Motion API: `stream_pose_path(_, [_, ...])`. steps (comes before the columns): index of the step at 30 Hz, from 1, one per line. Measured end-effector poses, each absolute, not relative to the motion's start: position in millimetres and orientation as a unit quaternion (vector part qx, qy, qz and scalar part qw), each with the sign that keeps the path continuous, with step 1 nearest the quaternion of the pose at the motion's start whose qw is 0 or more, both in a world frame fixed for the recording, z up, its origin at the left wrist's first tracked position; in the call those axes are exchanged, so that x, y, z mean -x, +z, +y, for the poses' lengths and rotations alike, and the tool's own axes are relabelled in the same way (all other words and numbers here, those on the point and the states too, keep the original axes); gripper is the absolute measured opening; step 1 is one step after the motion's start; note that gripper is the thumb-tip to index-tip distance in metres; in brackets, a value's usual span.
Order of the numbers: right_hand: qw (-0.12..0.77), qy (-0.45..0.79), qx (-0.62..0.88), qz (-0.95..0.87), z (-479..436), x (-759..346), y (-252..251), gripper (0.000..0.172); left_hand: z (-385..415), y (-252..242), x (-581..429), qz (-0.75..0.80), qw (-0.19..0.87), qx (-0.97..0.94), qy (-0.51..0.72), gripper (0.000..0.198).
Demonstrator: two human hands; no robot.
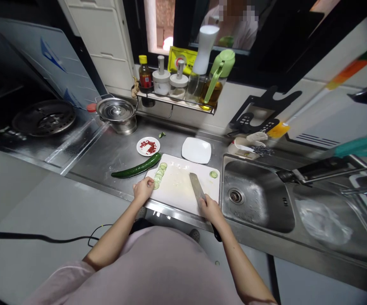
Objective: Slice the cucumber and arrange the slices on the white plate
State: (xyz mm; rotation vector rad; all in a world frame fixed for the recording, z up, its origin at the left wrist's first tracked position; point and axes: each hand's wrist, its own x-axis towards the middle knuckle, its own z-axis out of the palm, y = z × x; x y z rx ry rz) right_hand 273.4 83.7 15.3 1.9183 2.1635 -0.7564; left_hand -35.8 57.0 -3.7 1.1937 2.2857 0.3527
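Note:
On the white cutting board, several cucumber slices overlap in a row along the left side. My left hand is at the near end of that row, its fingertips pinched at the last slice. A knife is in my right hand, its blade lying over the right half of the board and its black handle under my palm. One small cucumber piece rests at the board's far right corner. A whole cucumber lies on the steel counter, its right end beside the board.
Behind the board are a white square plate and a small plate with chopped red bits. A steel pot stands back left, bottles and jars fill a rack, and a sink adjoins on the right.

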Motion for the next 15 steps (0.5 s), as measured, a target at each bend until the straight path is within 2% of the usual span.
stream_pose_path(8, [0.055, -0.242, -0.659, 0.710, 87.1, -277.8, 12.6, 0.028, 52.9, -2.3, 36.9, 0.847, 0.232, -0.464, 0.121, 0.019])
stream_pose_path(15, [-0.002, -0.224, -0.729, 0.646, 93.7, -286.5, 15.2, 0.031, 55.9, 1.6, 29.9, 0.851, 0.207, -0.455, 0.162, 0.027])
